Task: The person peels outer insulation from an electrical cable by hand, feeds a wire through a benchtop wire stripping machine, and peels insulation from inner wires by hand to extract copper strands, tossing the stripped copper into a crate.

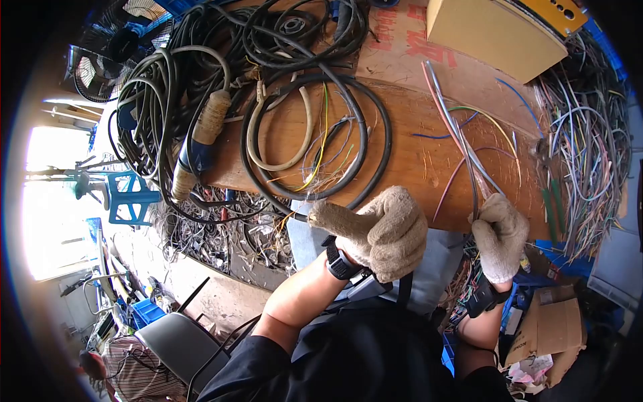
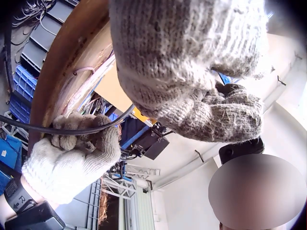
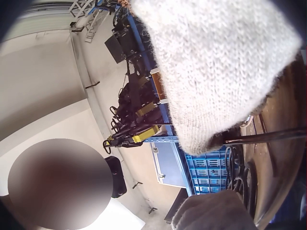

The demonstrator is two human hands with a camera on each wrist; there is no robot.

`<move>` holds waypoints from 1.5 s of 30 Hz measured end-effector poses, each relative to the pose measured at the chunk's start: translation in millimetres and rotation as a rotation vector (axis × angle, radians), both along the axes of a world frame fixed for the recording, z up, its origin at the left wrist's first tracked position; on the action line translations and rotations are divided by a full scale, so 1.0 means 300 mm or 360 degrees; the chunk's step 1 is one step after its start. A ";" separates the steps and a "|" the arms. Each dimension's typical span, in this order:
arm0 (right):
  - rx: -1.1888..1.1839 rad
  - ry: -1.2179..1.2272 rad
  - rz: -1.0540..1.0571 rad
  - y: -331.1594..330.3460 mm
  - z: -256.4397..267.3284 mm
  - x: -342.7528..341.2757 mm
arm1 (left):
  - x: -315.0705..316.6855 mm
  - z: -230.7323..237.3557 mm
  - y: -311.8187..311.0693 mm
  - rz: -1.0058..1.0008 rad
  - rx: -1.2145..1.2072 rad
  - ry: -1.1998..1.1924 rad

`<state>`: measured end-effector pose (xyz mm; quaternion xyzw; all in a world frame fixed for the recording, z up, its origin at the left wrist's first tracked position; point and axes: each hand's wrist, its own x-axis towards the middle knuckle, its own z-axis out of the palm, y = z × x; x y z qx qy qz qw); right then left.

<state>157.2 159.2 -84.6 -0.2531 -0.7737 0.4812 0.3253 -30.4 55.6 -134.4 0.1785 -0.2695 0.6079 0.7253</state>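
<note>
Both hands wear pale knitted gloves. In the head view the left hand (image 1: 385, 234) is at the table's near edge, fingers curled, thumb pointing left; a black cable (image 1: 385, 127) from the coil runs behind its thumb. The left wrist view shows a black cable (image 2: 62, 130) reaching the left glove (image 2: 187, 72); the grip inside is hidden. At the right, the right hand (image 1: 499, 238) pinches a dark cable, with pink and grey wires (image 1: 450, 120) fanning out above it. In the right wrist view that cable (image 3: 268, 138) emerges from beneath the right glove (image 3: 220, 67).
Coiled black cables (image 1: 161, 87) and a taped tool-like object (image 1: 213, 117) lie at the table's left. A cardboard box (image 1: 495, 40) stands at the back right, beside a heap of loose wires (image 1: 589, 147). Scrap wire, a grey chair (image 1: 177, 348) and a seated person are below left.
</note>
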 end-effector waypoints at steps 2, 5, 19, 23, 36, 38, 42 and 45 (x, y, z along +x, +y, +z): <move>-0.0075 -0.0008 -0.0040 -0.005 0.006 -0.005 | 0.007 -0.008 0.000 0.0021 -0.0002 -0.0052; 0.0030 0.0022 -0.0054 -0.005 0.003 -0.013 | -0.014 0.043 -0.007 0.0054 -0.0167 0.0039; 0.0082 -0.0030 -0.0003 0.007 0.010 -0.004 | 0.003 0.150 -0.012 0.0717 -0.1036 0.1146; 0.0138 -0.0071 0.0006 0.011 0.012 -0.002 | -0.018 0.150 -0.007 0.0848 -0.1000 0.1417; 0.0115 -0.0065 0.0020 0.007 0.013 -0.003 | -0.035 0.101 0.016 0.0756 -0.0777 0.1028; 0.0116 -0.0073 0.0023 0.009 0.010 -0.004 | -0.040 0.082 0.016 0.0732 -0.0756 0.0987; 0.0165 -0.0077 0.0005 0.003 0.016 -0.007 | -0.048 0.078 0.014 0.0659 -0.0723 0.0933; 0.0140 -0.0114 -0.0014 0.002 0.017 -0.006 | -0.050 0.086 0.009 0.0653 -0.0750 0.0980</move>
